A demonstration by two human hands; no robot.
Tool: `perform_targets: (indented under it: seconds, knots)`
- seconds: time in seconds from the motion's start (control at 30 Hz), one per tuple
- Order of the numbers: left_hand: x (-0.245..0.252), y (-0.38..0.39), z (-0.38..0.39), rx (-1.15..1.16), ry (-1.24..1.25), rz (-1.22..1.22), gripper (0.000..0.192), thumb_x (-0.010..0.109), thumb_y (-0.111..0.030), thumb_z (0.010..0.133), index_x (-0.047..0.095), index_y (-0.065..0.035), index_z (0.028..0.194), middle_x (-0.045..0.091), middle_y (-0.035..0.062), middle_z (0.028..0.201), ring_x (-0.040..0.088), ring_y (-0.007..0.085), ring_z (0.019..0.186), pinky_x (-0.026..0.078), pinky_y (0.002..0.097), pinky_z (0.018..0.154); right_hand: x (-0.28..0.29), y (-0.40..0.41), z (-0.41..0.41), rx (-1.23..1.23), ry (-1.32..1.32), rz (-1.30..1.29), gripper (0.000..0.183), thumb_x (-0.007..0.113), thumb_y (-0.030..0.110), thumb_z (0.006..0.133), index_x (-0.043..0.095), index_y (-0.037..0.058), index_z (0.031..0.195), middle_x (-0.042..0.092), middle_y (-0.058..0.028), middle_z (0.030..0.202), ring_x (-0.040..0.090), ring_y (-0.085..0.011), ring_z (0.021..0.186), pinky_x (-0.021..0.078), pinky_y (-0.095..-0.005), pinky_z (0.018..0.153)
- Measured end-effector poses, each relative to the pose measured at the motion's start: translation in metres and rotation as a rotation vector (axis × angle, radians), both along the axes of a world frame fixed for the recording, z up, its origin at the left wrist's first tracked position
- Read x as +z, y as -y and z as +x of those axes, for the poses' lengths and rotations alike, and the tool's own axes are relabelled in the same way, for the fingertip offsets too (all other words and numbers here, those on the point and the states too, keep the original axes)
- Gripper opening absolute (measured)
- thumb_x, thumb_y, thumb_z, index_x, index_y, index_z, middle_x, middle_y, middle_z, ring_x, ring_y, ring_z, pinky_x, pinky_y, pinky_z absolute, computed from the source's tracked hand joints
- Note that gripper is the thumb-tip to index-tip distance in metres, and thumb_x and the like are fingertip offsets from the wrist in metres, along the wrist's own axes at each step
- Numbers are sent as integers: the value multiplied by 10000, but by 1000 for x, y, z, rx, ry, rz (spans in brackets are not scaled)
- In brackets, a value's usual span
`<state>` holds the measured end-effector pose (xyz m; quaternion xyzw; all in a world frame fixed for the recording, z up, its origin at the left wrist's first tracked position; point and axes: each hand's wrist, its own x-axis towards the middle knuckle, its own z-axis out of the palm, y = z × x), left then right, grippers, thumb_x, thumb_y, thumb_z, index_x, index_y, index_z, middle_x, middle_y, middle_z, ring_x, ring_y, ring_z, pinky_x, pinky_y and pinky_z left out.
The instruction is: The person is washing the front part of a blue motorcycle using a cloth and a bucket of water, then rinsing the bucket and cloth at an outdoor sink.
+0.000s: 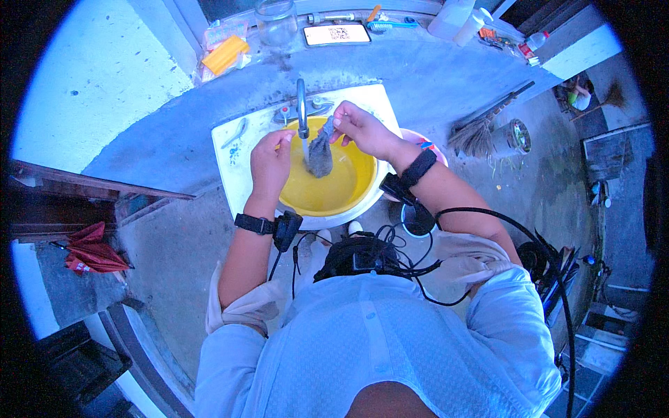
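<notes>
My right hand (360, 130) pinches the top of a wet grey cloth item (320, 154), perhaps a sock, which hangs over a yellow plastic basin (368, 180). The basin sits in a white ceramic sink (227, 149) and holds water. From the curved metal faucet (301, 107), a stream of water runs down beside the cloth. My left hand (273, 157) is raised at the left of the faucet, its thumb and fingertips close together; whether anything thin is between them cannot be made out.
A ledge behind the sink holds a glass jar (276, 23), a phone (337, 35), a blue brush (392, 24) and a yellow packet (226, 55). Right of the sink are a pink basin (441, 151), a straw broom (473, 133) and a bucket (509, 138). Another person (579, 96) is far right.
</notes>
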<state>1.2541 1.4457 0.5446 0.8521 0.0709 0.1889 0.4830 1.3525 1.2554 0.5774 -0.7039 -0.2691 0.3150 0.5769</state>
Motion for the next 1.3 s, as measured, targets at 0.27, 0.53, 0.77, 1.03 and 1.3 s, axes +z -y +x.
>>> perform_targets:
  seconds: [0.27,0.53,0.77,1.03,1.3]
  knots:
    - [-18,23,3,-187,-143,-241,134,590,-27,801,565,-28,932,613,44,835,596,131,785,485,263,693,11,-14,-8,25,5,76,102,454,188,918,437,88,916,536,2,755,554,-85,707,428,-221,575]
    - [-8,21,2,-114,-15,-136,81,564,-86,811,501,-49,846,593,107,781,609,240,755,470,327,646,10,-6,-7,-28,68,11,95,429,163,926,413,70,932,523,-18,753,568,-87,648,443,-222,538]
    - [-1,28,-1,-142,-88,-5,130,530,-103,835,445,-61,924,555,136,742,585,293,715,444,378,627,13,-3,-6,-41,76,-100,117,422,192,935,415,77,921,507,-8,728,534,-73,623,440,-205,559]
    - [-1,20,-4,-323,-170,-38,225,636,-203,783,520,-40,887,564,140,738,570,318,710,437,374,615,27,3,-6,215,615,-333,348,752,211,675,589,37,929,566,-69,692,544,-144,623,437,-281,579]
    - [-2,-16,-15,-505,-363,408,335,678,-344,716,621,-48,862,594,139,797,555,315,821,424,407,716,56,13,5,206,737,-504,249,723,171,675,635,19,851,610,-137,779,586,-242,674,460,-322,639]
